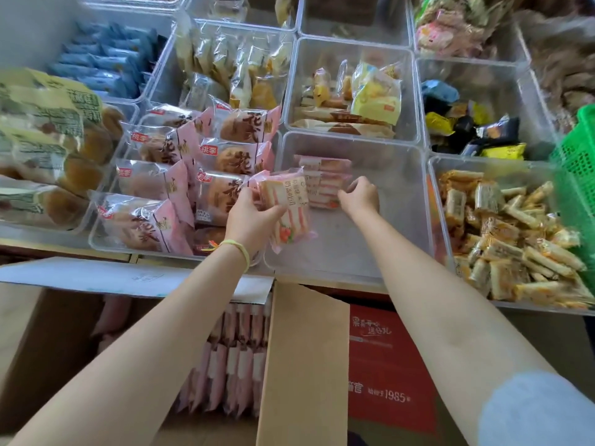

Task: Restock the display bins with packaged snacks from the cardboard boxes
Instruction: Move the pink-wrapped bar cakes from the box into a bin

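Observation:
My left hand (251, 220) grips a few pink sandwich-cake packets (286, 210) over the near left corner of a clear plastic bin (396, 194). A short row of the same pink packets (325, 180) stands at the bin's far left. My right hand (360, 196) is inside the bin, fingers curled against the row's right end. Below, an open cardboard box (306, 358) holds several upright pink packets (231, 358).
Clear bins surround the middle one: pink round-cake packs (180, 181) at left, orange bar snacks (508, 243) at right, yellow and brown pastries (354, 101) behind. A green basket (576, 175) hangs at the right edge. A red box (386, 368) stands beside the cardboard box.

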Available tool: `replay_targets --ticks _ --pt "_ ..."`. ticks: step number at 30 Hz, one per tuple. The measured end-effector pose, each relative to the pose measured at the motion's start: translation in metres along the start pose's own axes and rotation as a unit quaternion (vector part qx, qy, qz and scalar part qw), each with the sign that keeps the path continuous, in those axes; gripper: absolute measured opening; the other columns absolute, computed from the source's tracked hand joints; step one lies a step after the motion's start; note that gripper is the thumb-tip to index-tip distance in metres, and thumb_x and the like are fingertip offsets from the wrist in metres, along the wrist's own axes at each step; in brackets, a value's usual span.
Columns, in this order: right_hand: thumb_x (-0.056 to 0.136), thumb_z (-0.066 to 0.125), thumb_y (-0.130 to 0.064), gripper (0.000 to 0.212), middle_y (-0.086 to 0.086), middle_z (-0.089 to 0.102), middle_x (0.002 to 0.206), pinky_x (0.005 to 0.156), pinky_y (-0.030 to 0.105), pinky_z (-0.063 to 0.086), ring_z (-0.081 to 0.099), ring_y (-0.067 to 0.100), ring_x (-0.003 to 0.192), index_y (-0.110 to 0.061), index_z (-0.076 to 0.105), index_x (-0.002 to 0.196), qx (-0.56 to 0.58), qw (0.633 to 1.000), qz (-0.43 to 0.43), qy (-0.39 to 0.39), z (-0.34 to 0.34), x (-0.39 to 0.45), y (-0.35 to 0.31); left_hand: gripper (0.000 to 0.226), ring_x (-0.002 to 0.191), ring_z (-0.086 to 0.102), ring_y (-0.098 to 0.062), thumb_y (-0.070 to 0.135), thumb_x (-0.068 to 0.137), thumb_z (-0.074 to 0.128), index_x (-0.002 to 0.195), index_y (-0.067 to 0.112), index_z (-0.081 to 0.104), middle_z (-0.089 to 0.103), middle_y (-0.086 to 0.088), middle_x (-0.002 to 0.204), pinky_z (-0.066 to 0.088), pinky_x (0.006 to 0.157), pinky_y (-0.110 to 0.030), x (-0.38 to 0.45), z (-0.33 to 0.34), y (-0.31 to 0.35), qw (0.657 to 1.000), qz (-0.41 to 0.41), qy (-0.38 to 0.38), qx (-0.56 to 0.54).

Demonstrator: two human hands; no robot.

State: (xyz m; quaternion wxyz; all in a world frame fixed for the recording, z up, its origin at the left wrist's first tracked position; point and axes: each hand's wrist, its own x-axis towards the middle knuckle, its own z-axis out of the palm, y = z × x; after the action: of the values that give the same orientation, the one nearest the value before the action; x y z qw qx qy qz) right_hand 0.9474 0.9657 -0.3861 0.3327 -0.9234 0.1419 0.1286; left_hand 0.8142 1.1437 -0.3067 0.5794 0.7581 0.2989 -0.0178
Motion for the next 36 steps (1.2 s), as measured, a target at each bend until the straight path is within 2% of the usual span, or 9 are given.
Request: replay_targets --ticks 3,5,9,11,13,16,18,23,36 --pt "0.09 0.062 -0.035 0.021 0.006 0.068 0.093 0.076 0.037 0.057 0.066 0.03 0.091 -0.018 0.059 0.08 0.147 0.987 0.008 -0.064 -0.013 -0.014 -0.006 0.034 0.096 0.071 -0.018 0.012 0.088 0.071 0.117 0.01 0.056 0.069 -0.006 0.107 0.061 0.075 -0.033 -0.004 0.004 0.014 0.996 -0.024 -0.043 -0.079" --pt "0.093 0.062 -0.047 0.03 0.003 0.07 0.086 0.062 0.032 0.057 0.069 0.025 0.083 -0.018 0.066 0.09 0.298 0.929 0.013 -0.219 -0.031 -0.04 -0.017 0.033 0.096 0.072 -0.023 0.01 0.088 0.07 0.118 0.007 0.055 0.069 -0.011 0.11 0.062 0.072 -0.037 -0.001 0.009 0.024 0.988 -0.038 -0.076 -0.128" --pt "0.09 0.069 -0.039 0.035 0.002 0.076 0.098 0.053 0.027 0.05 0.072 0.022 0.075 -0.02 0.06 0.119 0.188 0.888 -0.071 -0.413 -0.059 -0.07 -0.017 0.034 0.096 0.07 -0.021 0.021 0.09 0.07 0.118 0.008 0.054 0.067 -0.008 0.111 0.06 0.08 -0.04 0.01 0.02 0.033 0.994 -0.008 -0.105 -0.025" --pt "0.086 0.075 -0.035 0.034 -0.001 0.075 0.096 0.047 0.025 0.041 0.066 0.019 0.062 -0.022 0.061 0.114 0.094 0.918 -0.102 -0.373 -0.063 -0.068 -0.013 0.037 0.098 0.067 -0.02 0.032 0.092 0.066 0.12 0.011 0.054 0.067 -0.005 0.112 0.057 0.085 -0.038 0.012 0.019 0.033 0.978 0.065 -0.113 0.163" --pt "0.082 0.079 -0.03 0.033 -0.005 0.072 0.093 0.043 0.023 0.04 0.062 0.019 0.056 -0.022 0.062 0.109 0.063 0.95 -0.097 -0.291 -0.061 -0.055 -0.006 0.036 0.096 0.065 -0.029 0.037 0.095 0.058 0.119 0.011 0.052 0.068 -0.009 0.11 0.054 0.079 -0.037 0.011 0.013 0.03 0.906 0.155 -0.093 0.383" --pt "0.081 0.078 -0.032 0.026 -0.003 0.07 0.095 0.064 0.033 0.056 0.065 0.024 0.076 -0.031 0.062 0.101 -0.005 0.981 -0.108 -0.16 -0.051 -0.036 0.004 0.019 0.09 0.066 -0.035 0.02 0.094 0.049 0.11 0.01 0.053 0.068 -0.014 0.102 0.049 0.069 -0.037 0.005 0.004 0.023 0.78 0.202 -0.061 0.589" --pt "0.082 0.072 -0.029 0.018 0.002 0.071 0.101 0.077 0.036 0.055 0.065 0.029 0.094 -0.027 0.064 0.098 -0.136 0.974 -0.138 -0.116 -0.041 -0.027 0.004 0.027 0.09 0.066 -0.035 0.007 0.09 0.046 0.117 0.011 0.047 0.067 -0.012 0.101 0.043 0.063 -0.036 0.001 0.002 0.017 0.745 0.184 -0.078 0.636" --pt "0.086 0.059 -0.016 0.025 0.006 0.062 0.118 0.083 0.034 0.049 0.061 0.031 0.112 -0.022 0.066 0.109 -0.314 0.931 -0.172 -0.078 -0.015 -0.024 -0.019 0.039 0.092 0.063 -0.039 -0.003 0.088 0.042 0.125 0.008 0.034 0.062 -0.018 0.103 0.041 0.064 -0.04 0.003 0.005 0.005 0.773 0.167 -0.107 0.603" --pt "0.085 0.077 -0.028 0.048 0.011 0.06 0.121 0.08 0.032 0.045 0.063 0.03 0.107 -0.013 0.048 0.121 -0.048 0.998 -0.031 -0.021 0.006 -0.004 -0.001 0.045 0.093 0.06 -0.041 -0.004 0.087 0.043 0.128 0.01 0.034 0.059 -0.021 0.104 0.042 0.066 -0.04 0.008 0.003 -0.003 0.819 0.147 -0.108 0.544"
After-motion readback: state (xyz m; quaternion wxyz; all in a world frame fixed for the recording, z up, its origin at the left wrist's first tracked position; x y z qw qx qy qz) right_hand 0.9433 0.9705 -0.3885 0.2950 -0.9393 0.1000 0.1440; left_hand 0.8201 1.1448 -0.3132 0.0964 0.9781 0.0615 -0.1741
